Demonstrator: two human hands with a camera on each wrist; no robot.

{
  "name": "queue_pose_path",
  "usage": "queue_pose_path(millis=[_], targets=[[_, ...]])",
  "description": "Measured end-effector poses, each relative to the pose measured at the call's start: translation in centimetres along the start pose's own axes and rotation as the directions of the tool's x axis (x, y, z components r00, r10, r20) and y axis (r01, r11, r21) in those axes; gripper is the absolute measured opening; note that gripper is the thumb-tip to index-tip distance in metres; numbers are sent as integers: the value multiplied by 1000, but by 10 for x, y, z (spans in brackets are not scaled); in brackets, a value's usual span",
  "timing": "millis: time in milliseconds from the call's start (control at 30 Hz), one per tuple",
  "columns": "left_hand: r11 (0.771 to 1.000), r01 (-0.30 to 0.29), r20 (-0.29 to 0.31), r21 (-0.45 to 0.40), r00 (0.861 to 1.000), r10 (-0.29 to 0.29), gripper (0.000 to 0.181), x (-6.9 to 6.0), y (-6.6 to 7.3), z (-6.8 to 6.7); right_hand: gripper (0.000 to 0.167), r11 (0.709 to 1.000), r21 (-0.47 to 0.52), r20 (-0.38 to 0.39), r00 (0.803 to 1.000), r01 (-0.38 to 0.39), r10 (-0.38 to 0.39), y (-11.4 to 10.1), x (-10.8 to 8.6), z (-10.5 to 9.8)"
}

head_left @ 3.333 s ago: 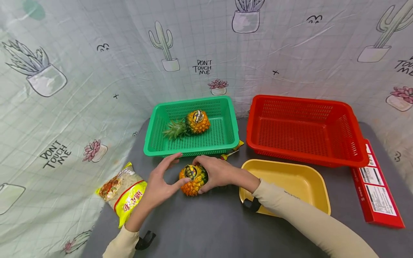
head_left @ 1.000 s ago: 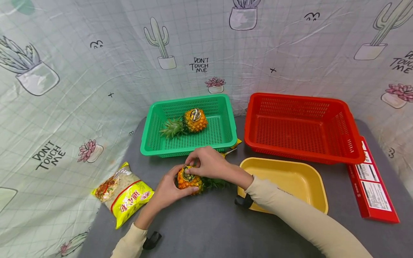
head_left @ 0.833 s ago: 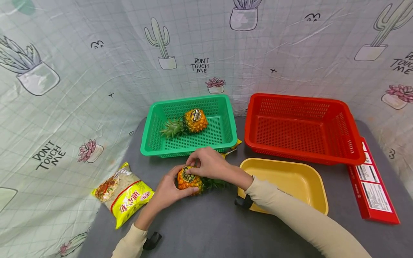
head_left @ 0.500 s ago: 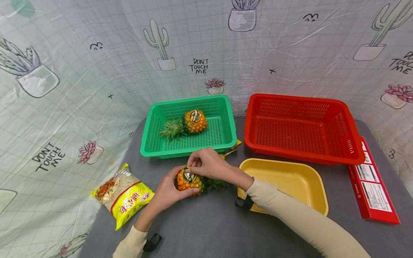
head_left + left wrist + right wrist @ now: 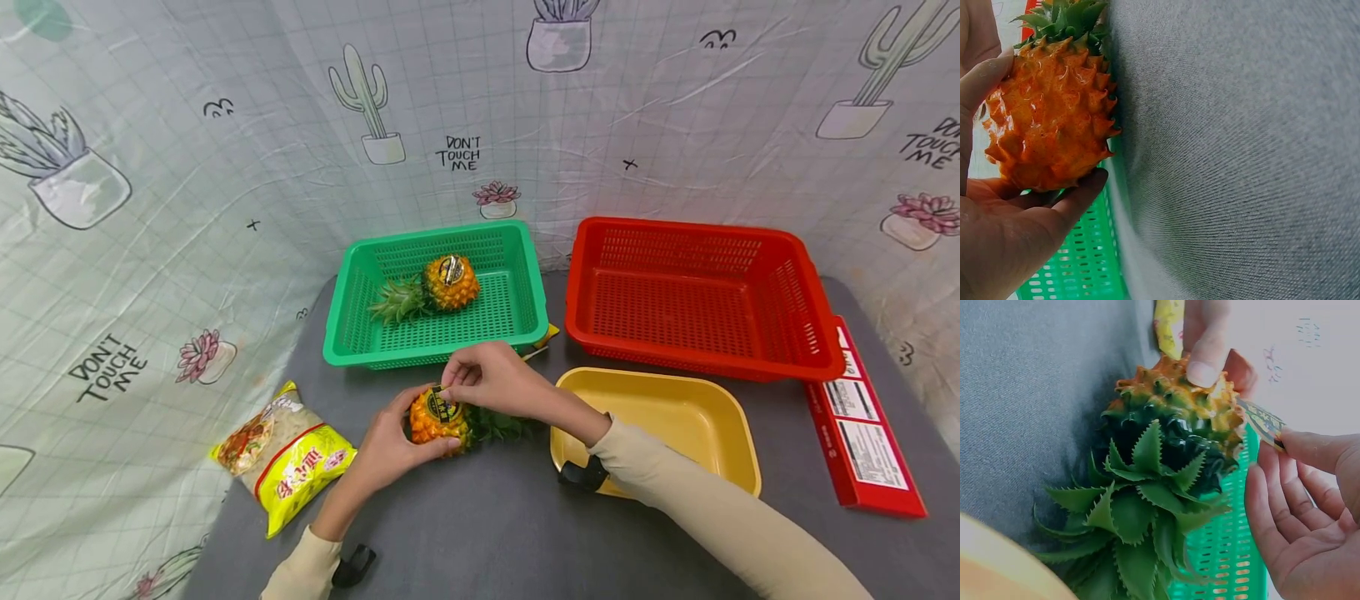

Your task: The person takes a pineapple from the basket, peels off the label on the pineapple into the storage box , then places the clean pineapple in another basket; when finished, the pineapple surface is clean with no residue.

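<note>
A small orange pineapple lies on its side on the grey table, its green leaves pointing right. My left hand grips the fruit's body from the left, thumb at the front and fingers behind. On its upper side is a round black and gold sticker. My right hand pinches the edge of that sticker between thumb and forefinger. In the right wrist view the pinched side of the sticker stands away from the skin, while its other side meets the fruit.
Behind stand a green basket holding another stickered pineapple and a red basket. A yellow tray sits under the right forearm. A plastic food bag lies left, a red box far right.
My left hand has closed round the pineapple since the oldest frame. My right hand has moved from the fruit's leafy end to the sticker, then slightly right, lifting its edge.
</note>
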State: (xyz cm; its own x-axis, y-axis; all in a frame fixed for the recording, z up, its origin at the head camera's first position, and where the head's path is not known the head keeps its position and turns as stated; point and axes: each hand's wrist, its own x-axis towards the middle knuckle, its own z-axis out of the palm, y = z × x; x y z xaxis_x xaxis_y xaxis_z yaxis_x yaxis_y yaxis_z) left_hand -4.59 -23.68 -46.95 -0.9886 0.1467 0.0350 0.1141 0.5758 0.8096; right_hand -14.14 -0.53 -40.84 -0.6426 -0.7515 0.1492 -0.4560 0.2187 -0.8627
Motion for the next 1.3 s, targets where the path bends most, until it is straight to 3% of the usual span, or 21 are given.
queue_pose_path(millis=[267,733,1067,1300], targets=[[1000,-20,-6,5,1000,20,85,0,-3,1,5,998,51,-9,999,-46,47,-2,-19,-23],[1000,-1,-1,-9,1000,1,86,-2,-3,2,4,995,10,-61,993,-100,100,5,-57,-59],[1000,14,8,-28,1000,-13,88,-1,-1,-1,6,975,-84,-72,977,-207,201,15,-87,-83],[999,-2,19,-35,1000,3,86,0,-4,1,4,958,-119,-72,965,-261,254,31,-108,-88]])
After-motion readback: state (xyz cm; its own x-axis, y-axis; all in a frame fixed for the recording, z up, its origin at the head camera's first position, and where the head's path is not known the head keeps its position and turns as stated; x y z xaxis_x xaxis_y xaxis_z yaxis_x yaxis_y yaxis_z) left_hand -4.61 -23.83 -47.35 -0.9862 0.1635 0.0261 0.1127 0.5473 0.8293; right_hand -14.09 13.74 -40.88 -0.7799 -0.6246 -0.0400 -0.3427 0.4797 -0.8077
